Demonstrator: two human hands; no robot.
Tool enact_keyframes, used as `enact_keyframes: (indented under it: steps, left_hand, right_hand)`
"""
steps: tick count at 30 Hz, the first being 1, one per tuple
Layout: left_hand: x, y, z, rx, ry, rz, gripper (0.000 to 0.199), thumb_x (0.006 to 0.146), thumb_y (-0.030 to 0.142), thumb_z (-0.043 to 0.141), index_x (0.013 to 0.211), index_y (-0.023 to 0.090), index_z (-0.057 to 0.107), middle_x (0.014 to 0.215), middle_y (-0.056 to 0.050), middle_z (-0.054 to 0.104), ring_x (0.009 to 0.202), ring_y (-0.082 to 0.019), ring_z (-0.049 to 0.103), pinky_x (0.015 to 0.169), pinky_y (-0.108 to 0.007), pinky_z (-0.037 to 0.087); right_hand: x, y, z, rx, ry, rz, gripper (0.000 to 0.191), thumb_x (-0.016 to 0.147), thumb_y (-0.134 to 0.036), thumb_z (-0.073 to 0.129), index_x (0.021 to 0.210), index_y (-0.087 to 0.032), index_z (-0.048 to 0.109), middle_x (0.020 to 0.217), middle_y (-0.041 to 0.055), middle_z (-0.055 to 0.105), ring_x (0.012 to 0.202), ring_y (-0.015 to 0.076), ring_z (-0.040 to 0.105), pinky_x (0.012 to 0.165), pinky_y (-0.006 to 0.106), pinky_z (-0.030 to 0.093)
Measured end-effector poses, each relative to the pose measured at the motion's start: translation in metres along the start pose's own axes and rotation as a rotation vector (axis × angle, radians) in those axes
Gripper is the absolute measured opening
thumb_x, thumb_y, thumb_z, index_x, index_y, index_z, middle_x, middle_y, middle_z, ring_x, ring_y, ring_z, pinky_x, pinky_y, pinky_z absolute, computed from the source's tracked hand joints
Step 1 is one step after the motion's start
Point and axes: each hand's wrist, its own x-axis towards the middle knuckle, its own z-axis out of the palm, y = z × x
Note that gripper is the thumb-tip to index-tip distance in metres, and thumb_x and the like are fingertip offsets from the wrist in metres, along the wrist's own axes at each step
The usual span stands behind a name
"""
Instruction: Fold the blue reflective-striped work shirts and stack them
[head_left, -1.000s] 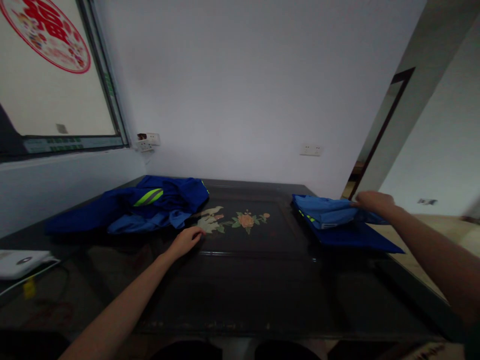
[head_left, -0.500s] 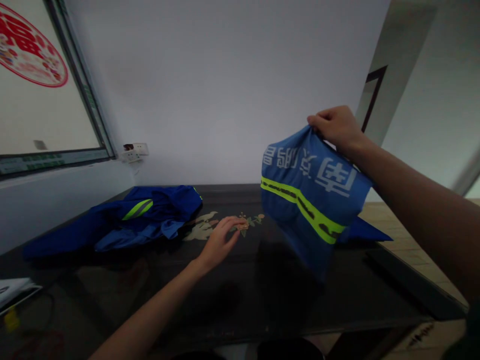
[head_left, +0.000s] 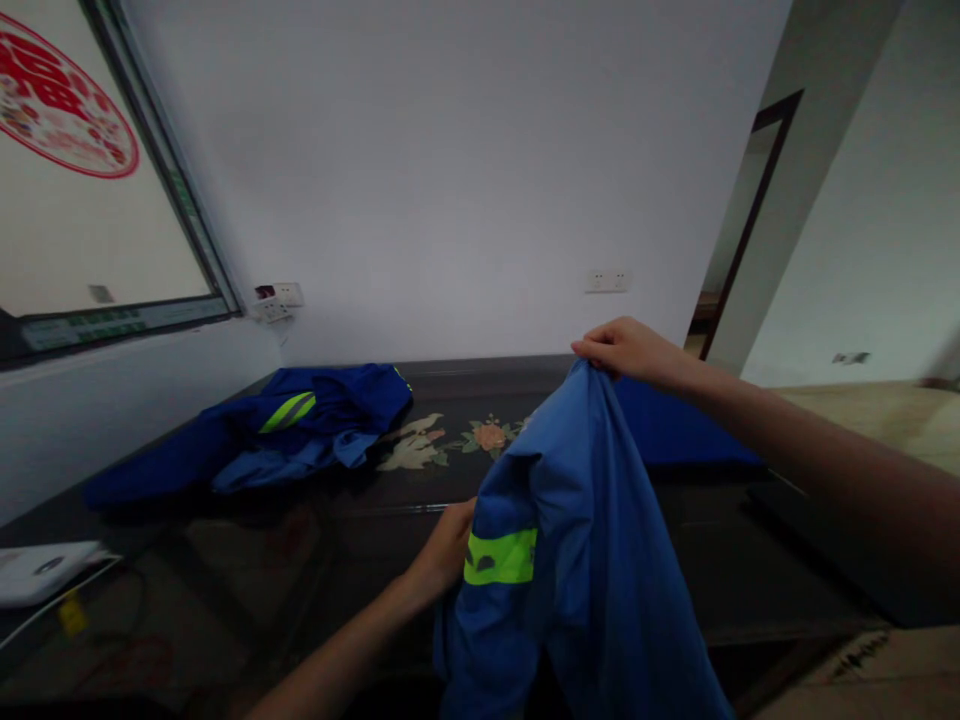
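A light-blue work jacket (head_left: 592,530) with a yellow-green reflective band hangs in front of me over the table's near side. Pinched at its top is the cloth, held up by my right hand (head_left: 626,348) with fingers closed. My left hand (head_left: 448,545) is at the jacket's left side, close to the reflective band; its fingers are hidden behind the cloth. The lower end of the jacket drops out of the picture.
A crumpled blue garment (head_left: 322,420) with a reflective stripe lies on the dark table (head_left: 360,560) at left. Folded blue cloth (head_left: 682,430) is at right, near a dark flat object (head_left: 817,550). A white device (head_left: 49,570) with a cable sits at the left edge.
My right hand has come down and left with the jacket, which turned so its lettering no longer shows. My left hand moved from the open tabletop to the jacket's side.
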Motion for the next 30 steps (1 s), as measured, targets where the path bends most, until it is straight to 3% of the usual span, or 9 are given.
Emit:
enact_keyframes:
  steps: [5,9,14,17,19,23,25,28,30]
  left_hand:
    - [0.03,0.057,-0.092,0.42,0.114,0.186,0.038,0.09,0.05,0.042,0.081,0.019,0.063,0.085,-0.003,0.07,0.082,-0.022,0.062,0.077,-0.03,0.048]
    - [0.06,0.145,-0.157,0.688,0.548,0.436,0.035,0.093,0.043,0.042,0.071,0.019,0.052,0.07,0.0,0.057,0.074,-0.017,0.053,0.075,-0.026,0.043]
    - [0.091,0.231,-0.189,0.746,0.949,0.79,0.03,0.097,0.029,0.041,0.068,0.019,0.043,0.071,0.002,0.042,0.071,-0.012,0.041,0.076,-0.024,0.036]
    - [0.101,0.248,-0.2,0.96,0.754,0.668,0.027,0.095,0.031,0.045,0.071,0.019,0.048,0.07,0.002,0.043,0.076,-0.014,0.045,0.083,-0.026,0.034]
    - [0.101,0.258,-0.212,1.102,0.597,0.546,0.027,0.095,0.036,0.047,0.077,0.017,0.053,0.071,0.002,0.046,0.08,-0.015,0.049,0.087,-0.027,0.034]
    - [0.092,0.279,-0.234,0.998,0.999,0.833,0.028,0.099,0.034,0.04,0.091,0.013,0.056,0.086,0.001,0.054,0.087,-0.013,0.049,0.087,-0.025,0.035]
    - [0.091,0.273,-0.234,1.001,0.923,0.813,0.028,0.098,0.033,0.04,0.088,0.013,0.056,0.081,0.001,0.054,0.081,-0.013,0.048,0.081,-0.025,0.038]
    - [0.094,0.243,-0.226,1.169,0.437,0.502,0.031,0.095,0.037,0.046,0.073,0.017,0.055,0.06,0.003,0.047,0.064,-0.014,0.045,0.073,-0.026,0.04]
    - [0.096,0.226,-0.223,1.164,0.426,0.474,0.033,0.095,0.036,0.045,0.07,0.017,0.055,0.058,0.003,0.045,0.063,-0.014,0.044,0.075,-0.027,0.04]
  right_hand:
    - [-0.009,0.008,-0.029,0.04,0.033,0.006,0.05,0.083,-0.047,0.059,0.048,-0.019,0.039,0.044,-0.0046,0.035,0.042,0.0064,0.03,0.044,0.025,0.022]
    - [-0.012,-0.018,-0.056,0.069,0.091,-0.116,0.045,0.085,-0.052,0.058,0.058,-0.017,0.051,0.047,-0.0049,0.041,0.043,0.0052,0.035,0.044,0.022,0.025]
    - [0.007,-0.052,-0.089,-0.197,0.165,-0.389,0.04,0.065,-0.039,0.08,0.093,-0.013,0.068,0.07,-0.0056,0.063,0.062,0.0067,0.055,0.058,0.019,0.038]
    - [0.029,-0.057,-0.115,-0.46,0.012,-0.283,0.026,0.071,-0.032,0.076,0.085,-0.011,0.072,0.06,-0.0078,0.061,0.059,0.0063,0.056,0.068,0.023,0.043]
    - [0.037,-0.062,-0.131,-0.55,0.093,-0.259,0.011,0.078,-0.024,0.071,0.077,-0.012,0.072,0.049,-0.0091,0.052,0.056,0.007,0.055,0.074,0.026,0.045]
    - [0.029,-0.083,-0.138,-0.33,0.524,-0.476,0.014,0.088,-0.022,0.059,0.078,-0.022,0.069,0.048,-0.0049,0.047,0.074,0.0161,0.061,0.086,0.029,0.047]
    - [0.024,-0.09,-0.127,-0.358,0.352,-0.433,0.014,0.087,-0.023,0.06,0.077,-0.02,0.069,0.05,-0.0048,0.05,0.07,0.0159,0.06,0.082,0.03,0.048]
    - [0.028,-0.082,-0.115,-0.488,-0.097,-0.25,0.01,0.082,-0.019,0.064,0.076,-0.013,0.07,0.053,-0.0066,0.055,0.058,0.0101,0.055,0.072,0.028,0.047]
    - [0.033,-0.07,-0.115,-0.445,-0.026,-0.216,0.014,0.084,-0.018,0.061,0.078,-0.01,0.07,0.056,-0.0049,0.058,0.059,0.0097,0.054,0.072,0.029,0.045]
